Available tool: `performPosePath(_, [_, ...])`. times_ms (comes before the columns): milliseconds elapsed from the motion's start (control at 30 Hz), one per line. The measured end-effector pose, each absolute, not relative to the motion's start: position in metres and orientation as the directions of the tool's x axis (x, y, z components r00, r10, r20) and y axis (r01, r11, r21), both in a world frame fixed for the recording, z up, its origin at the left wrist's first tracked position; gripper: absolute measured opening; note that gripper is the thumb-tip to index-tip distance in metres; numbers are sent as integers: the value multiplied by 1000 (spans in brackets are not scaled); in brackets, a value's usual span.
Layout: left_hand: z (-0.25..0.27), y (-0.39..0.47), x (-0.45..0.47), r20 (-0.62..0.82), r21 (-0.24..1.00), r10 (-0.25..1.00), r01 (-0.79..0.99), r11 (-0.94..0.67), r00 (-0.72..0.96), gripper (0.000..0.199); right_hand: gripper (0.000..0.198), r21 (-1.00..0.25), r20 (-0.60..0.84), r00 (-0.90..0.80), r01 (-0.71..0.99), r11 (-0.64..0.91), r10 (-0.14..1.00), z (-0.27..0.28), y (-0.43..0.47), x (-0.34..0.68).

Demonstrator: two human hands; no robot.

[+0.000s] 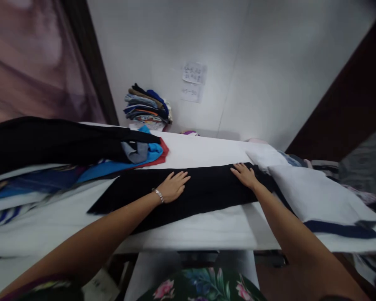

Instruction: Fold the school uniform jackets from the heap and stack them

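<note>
A pair of black trousers (203,190) lies lengthwise across the white-covered table (207,230), its legs flat and pointing left. Flat on the middle of the cloth rests my left hand (172,188), fingers stretched out, with a bracelet at the wrist. My right hand (245,175) lies on the same trousers close to their right end, fingers spread. Neither hand grips anything. The right end of the trousers meets a white pillow-like bundle (310,192), and that edge is partly hidden by my right wrist.
Left on the table is a heap of clothes with a black garment (50,140) on top. A folded stack of clothes (147,106) stands against the wall behind. Paper notes (192,81) hang on the wall. More clothes (296,159) lie at the far right.
</note>
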State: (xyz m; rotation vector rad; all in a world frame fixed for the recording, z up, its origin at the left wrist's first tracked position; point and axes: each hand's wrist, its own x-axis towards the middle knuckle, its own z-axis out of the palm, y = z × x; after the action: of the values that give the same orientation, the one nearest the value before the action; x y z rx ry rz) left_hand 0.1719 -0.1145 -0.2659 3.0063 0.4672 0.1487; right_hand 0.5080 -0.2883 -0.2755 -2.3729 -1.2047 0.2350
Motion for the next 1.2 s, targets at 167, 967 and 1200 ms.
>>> performPosePath(167, [-263,-121,172,69,139,319,308,-941,945,52,45,-303,54,528,818,-490,848,-308,-301,488])
performPosePath(967, [-258,-125,99,339,137,751,760,-635,566,58,48,-112,137,432,901,-419,891,-320,-306,499])
performPosePath(1200, [-273,-114,83,180,198,847,825,-529,500,61,45,-217,143,483,867,-448,864,-315,-304,496])
